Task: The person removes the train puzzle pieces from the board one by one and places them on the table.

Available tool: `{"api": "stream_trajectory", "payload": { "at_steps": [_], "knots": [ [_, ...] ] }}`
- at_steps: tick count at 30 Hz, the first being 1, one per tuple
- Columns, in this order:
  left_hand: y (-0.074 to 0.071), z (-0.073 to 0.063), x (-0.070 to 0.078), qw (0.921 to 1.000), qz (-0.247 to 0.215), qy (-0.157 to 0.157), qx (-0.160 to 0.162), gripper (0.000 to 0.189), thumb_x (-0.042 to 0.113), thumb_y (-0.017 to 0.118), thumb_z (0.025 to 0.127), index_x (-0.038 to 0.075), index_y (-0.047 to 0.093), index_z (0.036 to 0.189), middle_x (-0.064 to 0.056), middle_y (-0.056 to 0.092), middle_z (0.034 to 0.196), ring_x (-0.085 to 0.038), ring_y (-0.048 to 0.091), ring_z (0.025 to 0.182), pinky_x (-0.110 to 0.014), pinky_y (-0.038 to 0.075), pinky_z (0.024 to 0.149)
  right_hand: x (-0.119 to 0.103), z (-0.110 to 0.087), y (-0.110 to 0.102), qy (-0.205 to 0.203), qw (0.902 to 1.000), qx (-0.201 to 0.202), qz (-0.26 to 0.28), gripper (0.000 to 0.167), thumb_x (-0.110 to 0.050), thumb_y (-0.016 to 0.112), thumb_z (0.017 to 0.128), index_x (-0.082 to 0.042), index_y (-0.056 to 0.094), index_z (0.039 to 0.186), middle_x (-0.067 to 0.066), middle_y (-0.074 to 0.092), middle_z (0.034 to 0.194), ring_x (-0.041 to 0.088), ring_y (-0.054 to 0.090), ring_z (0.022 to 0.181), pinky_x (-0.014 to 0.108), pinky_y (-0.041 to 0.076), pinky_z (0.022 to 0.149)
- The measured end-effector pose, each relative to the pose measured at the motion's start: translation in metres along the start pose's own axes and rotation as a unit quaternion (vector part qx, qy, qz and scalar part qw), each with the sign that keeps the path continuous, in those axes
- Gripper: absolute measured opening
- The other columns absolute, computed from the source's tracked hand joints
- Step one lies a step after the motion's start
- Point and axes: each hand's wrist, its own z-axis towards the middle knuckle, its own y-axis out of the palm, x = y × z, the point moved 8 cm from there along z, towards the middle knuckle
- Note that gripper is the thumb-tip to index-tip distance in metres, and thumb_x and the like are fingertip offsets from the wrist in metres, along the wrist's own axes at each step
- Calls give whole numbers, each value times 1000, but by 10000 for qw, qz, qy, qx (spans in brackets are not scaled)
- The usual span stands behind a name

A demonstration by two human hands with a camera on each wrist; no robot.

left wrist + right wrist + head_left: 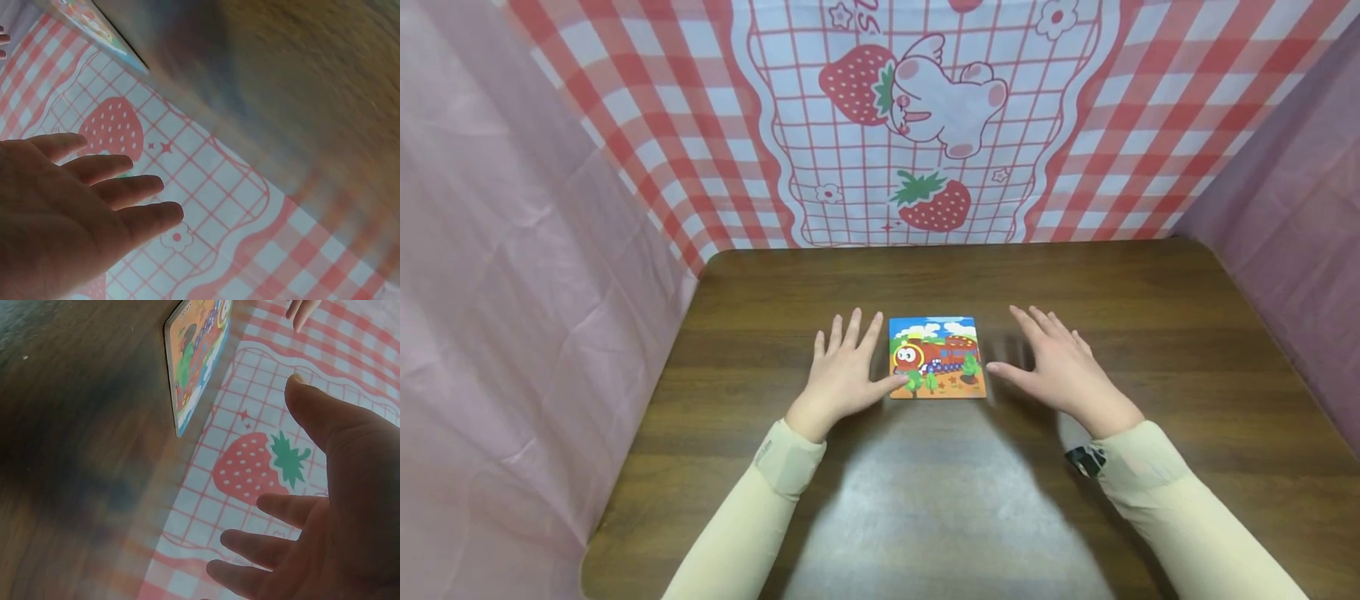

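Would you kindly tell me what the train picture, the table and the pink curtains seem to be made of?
Train picture: perhaps wood or thick card, smoothly printed; flat with a thin dark edge.
Table: wood or wood-look laminate, slightly glossy; brown grain and a pale reflection show.
Pink curtains: apparently thin fabric, softly sheened, judging by creases and folds.

Holding left hand (pixel 842 373) and right hand (pixel 1063 367) well apart, with spread fingers (pixel 872 333), thumbs (pixel 889 384) inward of them, wrists (pixel 808 417) behind.

Head view bright, mostly sharp; pale glare on near tabletop (pixel 940 500), soft shadows inward of both sleeves (pixel 737 533). Wrist views dimmer, hazy; tabletop smeared, left hand (pixel 81 212) and right hand (pixel 350 481) dark against brighter cloth (pixel 200 519)
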Motion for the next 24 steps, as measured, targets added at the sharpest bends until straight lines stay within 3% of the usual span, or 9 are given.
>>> {"api": "stream_trajectory", "payload": {
  "at_steps": [12,24],
  "knots": [
    [12,17,12,9990,-196,125,-379,105,73,59,89,22,10,166,-14,6,169,-45,4,151,-63,3,117,-10,23,9,-198,9997,-110,77,97,-60,68,91,-5,28,160,29,31,158,50,22,145,74,20,108],
    [32,32,25,9962,-64,339,-796,108,75,60,87,18,12,166,-14,5,169,-43,5,151,-56,10,119,-16,42,22,-228,9993,-306,-3,97,-60,70,90,-1,33,158,28,35,156,48,28,144,72,25,107]
  ]
}}
